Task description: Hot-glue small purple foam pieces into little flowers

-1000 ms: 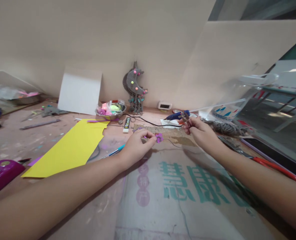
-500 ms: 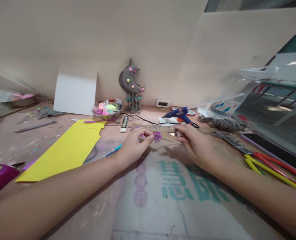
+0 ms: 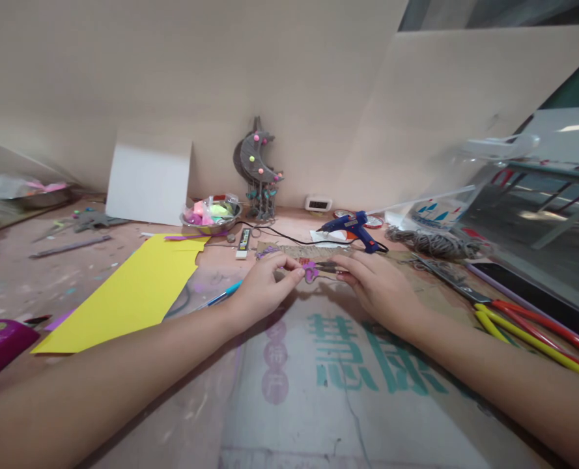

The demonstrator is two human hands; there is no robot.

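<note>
My left hand (image 3: 268, 286) is closed in a pinch at the edge of a small purple flower-shaped piece (image 3: 310, 272). From the right, my right hand (image 3: 374, 283) grips a slim dark tool (image 3: 326, 266), probably tweezers, whose tip meets the flower. Fingers cover the tool's rear end. Just behind the hands lies a brown cardboard strip (image 3: 294, 250) with purple bits at its left end. Both hands are above a large cardboard sheet (image 3: 289, 430) printed with green characters and purple circles.
A blue glue gun (image 3: 350, 227) stands behind my right hand. Scissors (image 3: 489, 306), a phone (image 3: 533, 293) and grey yarn (image 3: 430, 242) lie at right. Yellow paper (image 3: 127, 293), a pen (image 3: 223, 294) and a bowl of clay (image 3: 211, 215) are left. A moon ornament (image 3: 257, 159) stands behind.
My right hand has moved left, bringing the dark tool up to the purple flower. The left hand still pinches the flower and has shifted slightly right.
</note>
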